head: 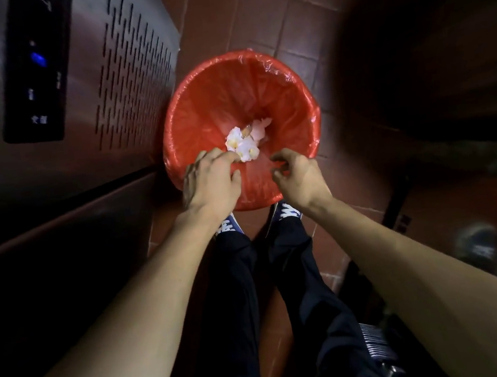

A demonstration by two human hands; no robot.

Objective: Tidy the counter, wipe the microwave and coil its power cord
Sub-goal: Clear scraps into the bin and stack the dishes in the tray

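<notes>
The crumpled white scraps (243,144) lie at the bottom of the red-lined bin (199,112) on the floor. My left hand (210,182) and right hand (297,171) hover above, each grip loosely curled, holding nothing. Binning looks done; I'd turn to wiping the microwave.

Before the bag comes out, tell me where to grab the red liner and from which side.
Grip the red liner at its folded rim, probably from above on opposite sides, pinching the loose plastic. The far edge shows slack, crinkled film; both hands already hover over the near rim. The crumpled tissues lie at the bottom.
</notes>
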